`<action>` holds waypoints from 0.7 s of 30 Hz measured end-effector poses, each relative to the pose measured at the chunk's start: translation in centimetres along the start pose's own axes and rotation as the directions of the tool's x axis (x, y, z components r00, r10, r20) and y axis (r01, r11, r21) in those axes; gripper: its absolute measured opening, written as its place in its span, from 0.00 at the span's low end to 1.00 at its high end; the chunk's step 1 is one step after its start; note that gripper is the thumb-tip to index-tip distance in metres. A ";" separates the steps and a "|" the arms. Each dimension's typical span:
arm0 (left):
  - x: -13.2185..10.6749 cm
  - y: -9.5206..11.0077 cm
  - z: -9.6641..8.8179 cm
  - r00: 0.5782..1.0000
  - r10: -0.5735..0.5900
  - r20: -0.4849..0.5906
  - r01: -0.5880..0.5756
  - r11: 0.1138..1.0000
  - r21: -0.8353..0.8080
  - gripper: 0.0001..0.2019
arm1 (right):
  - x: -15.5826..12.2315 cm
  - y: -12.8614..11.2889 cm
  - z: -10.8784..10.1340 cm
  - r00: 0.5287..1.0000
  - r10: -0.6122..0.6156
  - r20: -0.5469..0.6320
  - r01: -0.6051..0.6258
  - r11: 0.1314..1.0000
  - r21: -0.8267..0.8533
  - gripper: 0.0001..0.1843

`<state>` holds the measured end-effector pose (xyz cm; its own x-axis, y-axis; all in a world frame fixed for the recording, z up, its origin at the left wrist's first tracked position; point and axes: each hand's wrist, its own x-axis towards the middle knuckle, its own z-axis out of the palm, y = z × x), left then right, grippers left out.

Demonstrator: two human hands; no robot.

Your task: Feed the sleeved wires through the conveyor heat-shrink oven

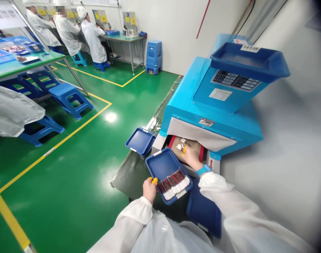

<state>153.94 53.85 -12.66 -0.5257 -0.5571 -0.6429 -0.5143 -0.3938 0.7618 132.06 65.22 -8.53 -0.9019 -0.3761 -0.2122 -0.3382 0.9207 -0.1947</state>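
Observation:
My left hand (149,189), with yellow finger cots, grips the near left edge of a blue tray (157,165). In that tray lies a row of thin red, green and dark wires with white ends (174,184), side by side. My right hand (191,157), also in yellow finger cots, reaches to the brown mesh conveyor belt (196,146) at the mouth of a blue machine (210,123). A few white-ended wires (179,147) fan out at its fingertips, pinched as far as I can see. More short white-ended pieces (184,140) lie just beyond on the belt.
Stacked blue trays (139,138) sit at the bench's left edge; another blue tray (205,207) is below my right forearm. A blue tray (251,63) rests atop the machine. A pale flap (199,133) hangs over its opening. Seated people in white coats (93,38) work at the back.

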 end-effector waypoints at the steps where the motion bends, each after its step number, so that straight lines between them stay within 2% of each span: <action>1: 0.0 0.0 0.0 1.000 -0.001 -0.003 0.001 1.000 0.002 0.02 | 0.5 0.5 0.0 1.000 0.004 0.001 -0.004 1.000 0.000 0.11; 6: 0.0 -0.3 -0.3 1.000 -0.007 -0.008 0.007 1.000 0.005 0.02 | 1.4 2.1 -0.1 1.000 0.012 0.012 -0.012 1.000 -0.013 0.16; 12: -0.1 -0.4 -0.6 1.000 -0.014 0.009 0.014 1.000 0.023 0.04 | 1.5 2.8 -0.1 1.000 -0.010 -0.027 0.010 1.000 0.006 0.12; 15: -0.1 -0.3 -0.9 0.999 -0.009 0.047 0.007 0.999 0.047 0.06 | 1.5 2.2 0.2 0.999 -0.041 -0.033 0.045 0.988 0.147 0.12; 17: -0.1 -0.1 -1.1 0.996 0.003 0.084 -0.008 0.998 0.063 0.06 | 1.3 1.3 0.3 0.996 -0.085 -0.004 0.082 0.951 0.297 0.16; 19: -0.1 0.3 -1.5 0.992 0.026 0.126 -0.036 0.996 0.076 0.06 | 0.8 0.3 0.1 0.987 -0.144 0.067 0.097 0.884 0.457 0.21; 21: -0.1 0.8 -1.9 0.984 0.060 0.167 -0.075 0.994 0.082 0.06 | 0.3 -0.7 -0.4 0.957 -0.233 0.170 0.103 0.827 0.552 0.25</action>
<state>154.88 52.18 -11.87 -0.6613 -0.4500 -0.6002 -0.5275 -0.2898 0.7986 131.94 64.54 -8.06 -0.7391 -0.5925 -0.3205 -0.2247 0.6653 -0.7119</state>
